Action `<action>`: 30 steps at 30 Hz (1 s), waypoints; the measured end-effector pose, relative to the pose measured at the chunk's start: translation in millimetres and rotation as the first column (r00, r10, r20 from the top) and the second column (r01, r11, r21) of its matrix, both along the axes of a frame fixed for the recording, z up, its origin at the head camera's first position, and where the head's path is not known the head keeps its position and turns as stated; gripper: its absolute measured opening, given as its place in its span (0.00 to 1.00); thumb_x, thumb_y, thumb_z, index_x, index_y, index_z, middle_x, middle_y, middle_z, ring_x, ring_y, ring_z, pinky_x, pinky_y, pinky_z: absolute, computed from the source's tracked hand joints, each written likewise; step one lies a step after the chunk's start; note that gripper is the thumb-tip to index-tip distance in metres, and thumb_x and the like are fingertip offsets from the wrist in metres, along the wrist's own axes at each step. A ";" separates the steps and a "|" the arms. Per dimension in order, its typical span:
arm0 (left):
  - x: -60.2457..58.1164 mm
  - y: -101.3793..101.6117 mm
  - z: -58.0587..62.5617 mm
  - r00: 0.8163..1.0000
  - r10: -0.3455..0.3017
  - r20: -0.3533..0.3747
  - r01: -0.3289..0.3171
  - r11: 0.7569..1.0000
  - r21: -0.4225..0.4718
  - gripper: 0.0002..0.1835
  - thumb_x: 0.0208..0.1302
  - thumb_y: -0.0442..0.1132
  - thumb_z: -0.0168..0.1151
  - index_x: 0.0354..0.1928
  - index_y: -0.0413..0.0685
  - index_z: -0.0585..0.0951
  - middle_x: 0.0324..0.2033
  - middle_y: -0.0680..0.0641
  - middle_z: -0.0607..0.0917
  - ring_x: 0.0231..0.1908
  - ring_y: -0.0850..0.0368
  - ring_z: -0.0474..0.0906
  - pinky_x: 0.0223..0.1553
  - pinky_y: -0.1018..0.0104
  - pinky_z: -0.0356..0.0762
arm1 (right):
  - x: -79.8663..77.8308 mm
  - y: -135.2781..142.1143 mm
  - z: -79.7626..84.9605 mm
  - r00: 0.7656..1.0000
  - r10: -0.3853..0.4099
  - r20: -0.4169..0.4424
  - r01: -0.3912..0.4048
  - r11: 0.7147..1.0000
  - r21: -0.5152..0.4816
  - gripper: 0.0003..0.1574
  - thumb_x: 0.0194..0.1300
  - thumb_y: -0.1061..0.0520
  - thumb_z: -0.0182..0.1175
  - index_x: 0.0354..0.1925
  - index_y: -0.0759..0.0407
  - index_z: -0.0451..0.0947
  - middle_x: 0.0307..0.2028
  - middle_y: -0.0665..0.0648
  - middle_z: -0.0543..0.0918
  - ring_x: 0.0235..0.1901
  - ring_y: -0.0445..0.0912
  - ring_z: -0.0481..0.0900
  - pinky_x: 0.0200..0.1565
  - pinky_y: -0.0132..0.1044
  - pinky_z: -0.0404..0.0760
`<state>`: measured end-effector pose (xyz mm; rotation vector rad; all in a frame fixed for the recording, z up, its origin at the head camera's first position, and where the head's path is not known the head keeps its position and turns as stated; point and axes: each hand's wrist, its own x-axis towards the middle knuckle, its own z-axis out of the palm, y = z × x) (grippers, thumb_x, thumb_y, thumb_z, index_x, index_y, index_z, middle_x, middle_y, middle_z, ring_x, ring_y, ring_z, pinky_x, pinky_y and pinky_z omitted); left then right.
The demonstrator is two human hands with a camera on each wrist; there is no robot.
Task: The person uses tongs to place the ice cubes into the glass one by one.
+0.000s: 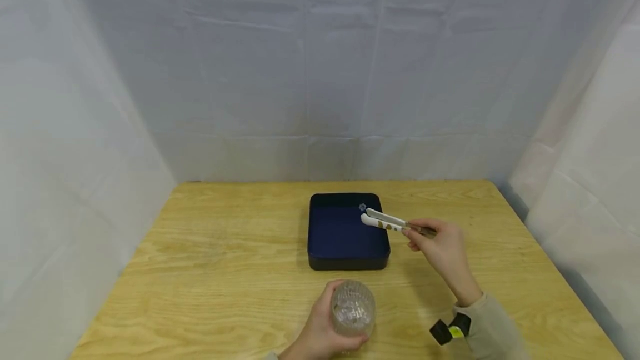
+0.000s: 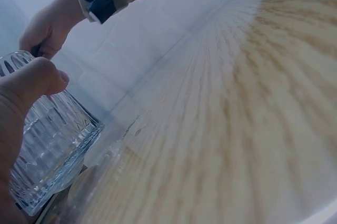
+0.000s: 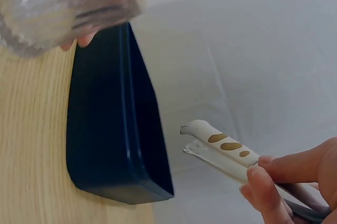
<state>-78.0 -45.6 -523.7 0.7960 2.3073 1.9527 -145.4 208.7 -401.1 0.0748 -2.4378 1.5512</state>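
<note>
My left hand grips a clear ribbed glass near the table's front, its fingers and thumb wrapped around the side. In the left wrist view the thumb lies across the glass wall. With thumb and fingers my right hand pinches a pair of tongs with white, paw-like tips and brown spots. The tips stand slightly apart over the dark blue square box. Just beyond them in the head view shows a small, clear, flower-shaped piece, overlapping the box's inside.
The box stands on a light wooden table, toward the back. Pale sheets hang behind the table and along both sides. A dark strap with a yellow-green patch is on the right wrist.
</note>
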 end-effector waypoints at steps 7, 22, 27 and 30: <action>1.0 0.5 -1.4 1.000 0.000 -0.022 0.000 1.000 0.001 0.47 0.41 0.40 0.83 0.64 0.50 0.66 0.56 0.46 0.77 0.54 0.51 0.77 0.53 0.58 0.78 | -26.4 -4.6 -14.0 1.000 0.014 0.013 -0.013 1.000 -0.003 0.14 0.61 0.66 0.68 0.45 0.73 0.83 0.32 0.67 0.86 0.25 0.51 0.86 0.28 0.38 0.86; 1.1 1.3 -0.9 1.000 -0.015 0.017 0.015 1.000 0.016 0.47 0.41 0.39 0.83 0.64 0.51 0.66 0.57 0.48 0.77 0.54 0.50 0.77 0.54 0.58 0.78 | -61.8 -20.4 -27.0 0.998 -0.046 -0.053 0.053 0.988 0.143 0.11 0.60 0.66 0.68 0.41 0.74 0.83 0.28 0.66 0.86 0.22 0.54 0.85 0.20 0.29 0.78; -0.3 2.1 -2.0 1.000 -0.016 -0.004 0.016 1.000 0.017 0.47 0.42 0.40 0.83 0.64 0.50 0.66 0.57 0.47 0.77 0.54 0.49 0.77 0.54 0.58 0.78 | -66.9 -28.3 -30.5 0.992 -0.048 -0.117 0.078 0.960 0.270 0.09 0.57 0.67 0.68 0.37 0.72 0.84 0.26 0.63 0.86 0.21 0.51 0.84 0.20 0.31 0.77; -0.3 2.6 -2.0 1.000 -0.015 0.006 0.015 1.000 0.020 0.47 0.41 0.40 0.83 0.64 0.51 0.67 0.57 0.48 0.77 0.54 0.49 0.77 0.55 0.58 0.78 | -69.1 -32.0 -31.8 0.986 -0.050 -0.161 0.105 0.928 0.357 0.08 0.57 0.66 0.69 0.36 0.71 0.84 0.26 0.62 0.86 0.21 0.48 0.81 0.22 0.35 0.78</action>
